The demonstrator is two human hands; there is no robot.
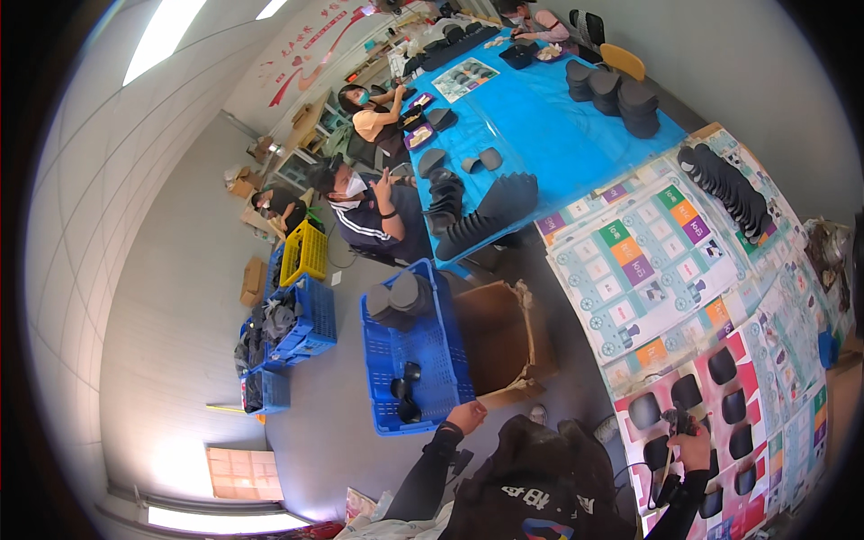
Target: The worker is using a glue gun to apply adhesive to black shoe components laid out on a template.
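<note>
My right hand (691,447) is closed round a dark hand tool (677,420), over the near end of the right-hand table. My fingers hide part of the tool, and its exact kind cannot be made out. Around this hand, several black curved pads (722,366) lie spaced out on a red and white sheet (655,383). My left hand (467,417) is by the near right corner of a blue plastic crate (421,360), fingers loosely apart and nothing seen in them. Inside the crate are grey rounded pads (409,293) and a few small black pieces (409,410).
An open cardboard box (504,337) stands beside the crate. Printed sheets (630,261) cover the right-hand table, with a row of black pads (727,191) on them. Beyond is a blue-covered table (549,126) with stacked pads (495,211); people (373,211) sit along it. More crates (306,315) stand left.
</note>
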